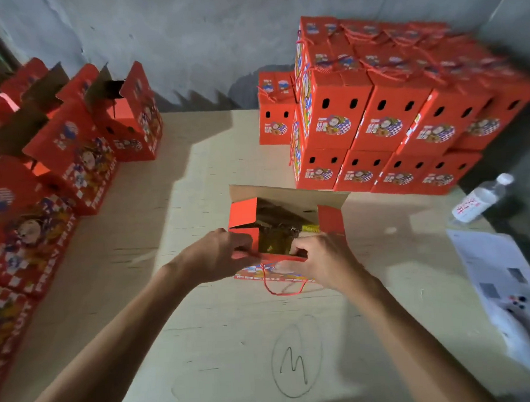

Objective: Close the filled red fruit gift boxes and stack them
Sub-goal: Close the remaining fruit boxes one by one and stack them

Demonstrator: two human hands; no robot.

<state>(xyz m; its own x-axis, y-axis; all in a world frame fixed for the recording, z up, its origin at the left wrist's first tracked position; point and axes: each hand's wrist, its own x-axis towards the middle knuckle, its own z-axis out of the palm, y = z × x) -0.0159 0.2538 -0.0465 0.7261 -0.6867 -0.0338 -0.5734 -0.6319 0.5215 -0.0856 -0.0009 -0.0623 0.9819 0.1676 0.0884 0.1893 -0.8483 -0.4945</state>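
Right then, an open box (284,227) sat at the middle of the table (203,340), its far flap (287,193) raised and the fruit inside showing dark between the side flaps. Both hands were at its near edge: the left hand (220,257) pinched the near flap (278,258) at its left end, and the right hand (324,260) curled over the same flap toward the right, fingers folded onto the cardboard. A red cord (284,288) hung loose off the near face, below the hands. At far right stood the stack (387,113) of closed boxes, well apart from the one in hand; a row of open boxes (73,154) waited along the left. A bottle (479,200) lay near right of the stack, with papers (501,278) nearer along the right edge.

Motion blur softened the flap edges, so whether a tab had caught its slot could not be told.

The risks looked plain enough. The cord might get trapped under the flap if it was folded down without pulling the loop clear. Uneven pressure from the two hands could crease the flap or skew it off the slot. Fruit standing proud of the rim could stop the lid seating, and a box closed that way would likely sit crooked on the stack and tip
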